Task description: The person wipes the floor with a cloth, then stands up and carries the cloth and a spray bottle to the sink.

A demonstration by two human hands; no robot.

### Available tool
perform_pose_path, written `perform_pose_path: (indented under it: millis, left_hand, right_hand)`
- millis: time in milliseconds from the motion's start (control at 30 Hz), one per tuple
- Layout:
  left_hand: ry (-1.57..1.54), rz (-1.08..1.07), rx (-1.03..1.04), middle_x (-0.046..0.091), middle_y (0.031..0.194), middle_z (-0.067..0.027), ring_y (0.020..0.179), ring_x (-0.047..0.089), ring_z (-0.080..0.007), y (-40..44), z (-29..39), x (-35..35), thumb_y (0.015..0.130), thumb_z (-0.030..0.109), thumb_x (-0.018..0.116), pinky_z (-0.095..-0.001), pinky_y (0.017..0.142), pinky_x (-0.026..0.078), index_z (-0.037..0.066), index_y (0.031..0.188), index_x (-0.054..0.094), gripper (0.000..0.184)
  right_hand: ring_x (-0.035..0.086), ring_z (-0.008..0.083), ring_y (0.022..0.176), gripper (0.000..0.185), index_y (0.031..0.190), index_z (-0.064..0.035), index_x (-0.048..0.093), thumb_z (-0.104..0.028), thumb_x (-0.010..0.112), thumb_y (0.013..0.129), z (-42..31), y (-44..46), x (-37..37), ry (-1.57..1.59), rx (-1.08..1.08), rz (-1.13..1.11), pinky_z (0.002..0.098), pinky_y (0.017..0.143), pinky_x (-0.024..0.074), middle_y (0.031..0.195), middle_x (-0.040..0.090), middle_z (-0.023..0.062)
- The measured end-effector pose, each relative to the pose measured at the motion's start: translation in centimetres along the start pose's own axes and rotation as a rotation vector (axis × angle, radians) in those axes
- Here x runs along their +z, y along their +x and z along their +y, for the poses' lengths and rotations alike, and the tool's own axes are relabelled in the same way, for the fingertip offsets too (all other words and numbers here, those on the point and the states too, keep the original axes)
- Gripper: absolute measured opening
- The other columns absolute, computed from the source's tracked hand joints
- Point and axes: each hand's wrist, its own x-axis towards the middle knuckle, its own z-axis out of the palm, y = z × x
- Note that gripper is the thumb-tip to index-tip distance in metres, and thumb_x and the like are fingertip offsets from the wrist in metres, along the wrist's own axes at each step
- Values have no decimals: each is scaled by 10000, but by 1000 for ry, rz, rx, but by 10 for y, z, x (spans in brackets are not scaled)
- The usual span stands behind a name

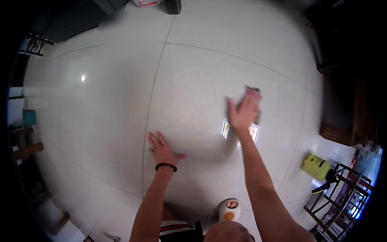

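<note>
My left hand (163, 152), with a dark beaded bracelet (166, 166) at the wrist, rests with fingers spread on the glossy light tiled floor (193, 101). Farther forward and to the right, my right hand (245, 113) presses a dark, crumpled cloth (254, 92) against the floor. The cloth shows past the fingertips and beside the palm; the rest of it is hidden under the hand. Motion blurs this hand slightly.
A yellow-green bottle (316, 167) lies at the right beside a dark metal rack (342, 201). Dark wooden furniture (338, 135) stands at the right edge. A teal container (29, 117) is at the far left. A slippered foot (230, 209) shows below.
</note>
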Motion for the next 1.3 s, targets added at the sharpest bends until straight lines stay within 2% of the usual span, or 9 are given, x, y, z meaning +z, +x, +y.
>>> perform_pose_path:
  millis: [200,233,367,467,767,867,967,1167,1300]
  left_hand:
    - [10,-25,1,-16,1759,-348,1648,33,-497,7,-9,23,571,588,1018,-742,1205,304,-12,1703,12,1629]
    - [146,208,82,-35,1764,-335,1648,9,-496,17,-24,63,572,569,1025,-746,1208,295,-18,1701,15,1625]
    - [358,418,161,-51,1767,-324,1649,-21,-494,30,-44,94,567,562,1031,-747,1210,298,-19,1700,-5,1642]
    - [85,-81,-26,-35,1763,-335,1657,-7,-471,3,0,0,597,635,995,-698,1237,292,-34,1696,-33,1647]
    - [55,-62,-33,-29,1758,-349,1657,12,-472,0,6,-3,560,589,1028,-697,1242,281,-23,1696,-31,1669]
    - [35,-13,-2,5,1754,-358,1654,31,-478,-2,-1,1,544,580,1035,-706,1233,286,-15,1700,-4,1665]
    - [37,48,22,37,1753,-358,1652,59,-475,1,-8,9,539,572,1036,-712,1223,298,-10,1702,40,1638]
    - [21,51,-46,53,1782,-288,1660,67,-447,-11,-4,11,593,590,1006,-712,1217,308,29,1710,75,1559]
    - [-30,-10,-269,-25,1790,-266,1663,29,-436,-27,-15,44,671,513,1005,-671,1258,283,36,1712,11,1516]
  right_hand:
    - [178,382,1649,1002,1652,38,312,-645,607,981,-233,-43,22,288,-434,-493,558,1314,187,1738,292,222]
    - [173,375,1650,978,1652,41,307,-615,613,993,-256,-57,18,297,-531,-626,535,1329,169,1734,293,223]
    - [169,375,1648,937,1645,45,318,-567,627,1006,-264,-89,36,515,-589,-533,516,1345,124,1727,296,226]
    - [241,412,1617,916,1617,49,372,-555,654,989,-188,-53,11,417,-471,-454,551,1312,189,1689,353,250]
    - [156,474,1637,953,1688,33,242,-565,595,1035,211,-79,-99,-136,137,-199,591,1302,155,1757,211,284]
    - [151,476,1638,935,1688,45,223,-552,568,1055,246,-113,-108,-251,306,-176,582,1309,142,1757,209,287]
    - [139,479,1639,964,1681,64,221,-569,572,1045,179,-125,-92,-264,358,-164,590,1308,134,1757,203,292]
    - [132,506,1634,1157,1676,55,233,-671,700,907,-61,-131,-62,223,-152,-375,669,1267,146,1749,202,304]
    - [168,392,1648,1069,1653,68,278,-698,588,975,-186,-137,-26,433,-430,-557,543,1332,141,1751,245,237]
